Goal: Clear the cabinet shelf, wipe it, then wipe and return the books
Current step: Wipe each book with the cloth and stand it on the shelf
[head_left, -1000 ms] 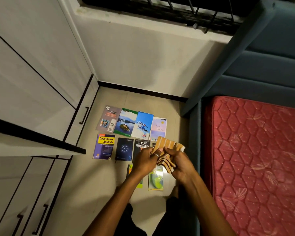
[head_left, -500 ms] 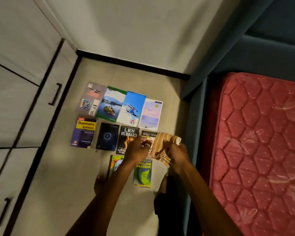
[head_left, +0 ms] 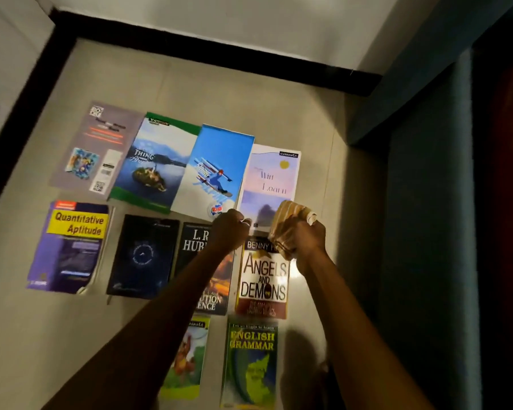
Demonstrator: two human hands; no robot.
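My right hand (head_left: 304, 241) is clenched around a bunched striped cloth (head_left: 288, 224), fingers curled tight over it so that the folds stick out above and below my fist. It hangs over the lower edge of the pale "Win Learn" notebook (head_left: 271, 179) and the top of the "Angels and Demons" book (head_left: 262, 279); I cannot tell whether the cloth touches either cover.

My left hand (head_left: 230, 232) is just beside it, also curled into a fist, knuckles up. Its fingertips sit at the bottom corner of the blue snowboarder notebook (head_left: 216, 170), where that meets the pale notebook, but I cannot tell whether they pinch a page edge or hold nothing. My left forearm crosses the L. Ron Hubbard book (head_left: 194, 241) and hides much of its cover.

The books lie flat on the floor (head_left: 279, 108) in rows. The far row runs, left to right: a grey booklet (head_left: 97, 149), a green-edged lake notebook (head_left: 154, 161), the blue one, the pale one, each overlapping the next. The middle row has "Quantitative Aptitude" (head_left: 70, 247), a dark blue book (head_left: 144, 255), the Hubbard book and "Angels and Demons". Nearest me are a cartoon-cover notebook (head_left: 187, 359) and "English Grammar" (head_left: 251, 362).

A blue bed frame (head_left: 421, 202) stands at my right.
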